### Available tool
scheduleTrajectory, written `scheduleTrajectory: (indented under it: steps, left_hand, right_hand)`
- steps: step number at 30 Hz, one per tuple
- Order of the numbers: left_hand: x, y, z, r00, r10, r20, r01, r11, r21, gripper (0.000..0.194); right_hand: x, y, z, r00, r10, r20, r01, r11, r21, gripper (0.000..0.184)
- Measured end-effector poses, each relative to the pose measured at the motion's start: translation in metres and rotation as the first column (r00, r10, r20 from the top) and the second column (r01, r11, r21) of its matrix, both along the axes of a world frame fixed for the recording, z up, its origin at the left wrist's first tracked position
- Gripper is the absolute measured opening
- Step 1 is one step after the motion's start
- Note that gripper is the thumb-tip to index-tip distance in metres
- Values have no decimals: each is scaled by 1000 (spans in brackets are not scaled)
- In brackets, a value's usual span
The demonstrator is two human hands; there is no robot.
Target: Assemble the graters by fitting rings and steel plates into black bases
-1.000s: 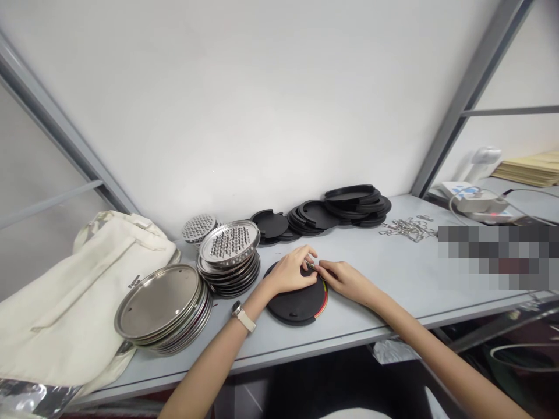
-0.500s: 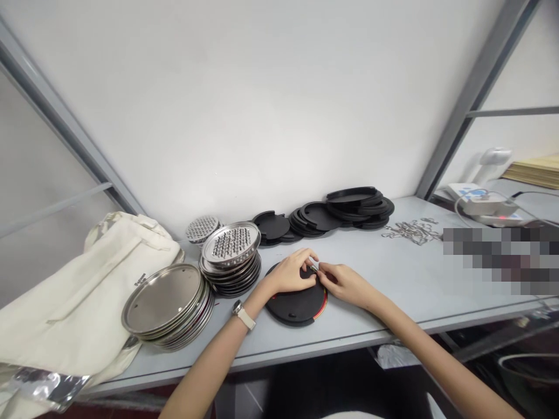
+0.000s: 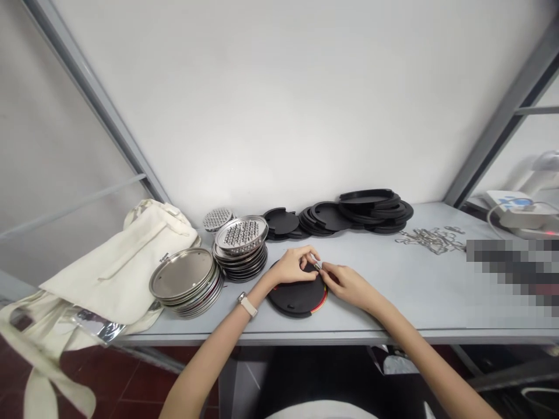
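Note:
A black round disc (image 3: 299,298) lies flat on the grey table near its front edge, with a red and yellow rim strip showing at its right side. My left hand (image 3: 297,266) rests over the disc's far part, thumb and fingers curled towards a small metal clip (image 3: 317,267) at the far right edge. From the right, my right hand (image 3: 347,284) pinches at the same clip with thumb and forefinger. Fingers cover much of the clip, so its exact shape is hidden. A watch with a pale strap (image 3: 247,304) is on my left wrist.
Left of the disc stand a stack of metal discs (image 3: 187,273) and a stack of round graters (image 3: 242,234). Black round holders (image 3: 334,216) pile up along the wall. Loose metal clips (image 3: 432,239) lie at right; a cream apron-like cloth (image 3: 126,262) drapes at left.
The camera view has swung a little, so the stacks and the pile of clips sit further right in the picture. Both hands stay at the disc's far right edge, fingers barely shifted.

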State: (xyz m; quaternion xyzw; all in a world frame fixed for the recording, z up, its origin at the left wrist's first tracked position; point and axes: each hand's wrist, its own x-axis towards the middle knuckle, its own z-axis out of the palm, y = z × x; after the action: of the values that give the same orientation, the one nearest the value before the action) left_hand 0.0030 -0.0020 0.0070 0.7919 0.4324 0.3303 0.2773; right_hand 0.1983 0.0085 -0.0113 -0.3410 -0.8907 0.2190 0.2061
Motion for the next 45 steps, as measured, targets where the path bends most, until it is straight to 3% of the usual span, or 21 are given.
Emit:
scheduleTrajectory:
  steps: [18,23,31,39,45]
  left_hand:
    - [-4,0,0,991,-25,133,43,990,-137,31]
    - [-4,-1,1,990,-30,134,56,979,-197,28]
    - [-5,1,-1,994,-46,102,61,986,-153,35]
    - [-2,-2,-2,994,-69,82,78,990,-114,38]
    - [-1,-2,-2,999,-30,31,33,993,-113,36]
  right_hand:
    - [0,-1,-1,999,-37,-19,37,999,9,28]
    - [4,3,0,992,-79,-95,81,997,14,26]
    - [5,5,1,981,-122,-149,125,992,14,26]
    - [2,1,3,980,-46,-193,37,998,-51,25]
    - [-4,-1,-3,992,3,-128,-6,1000,-19,19]
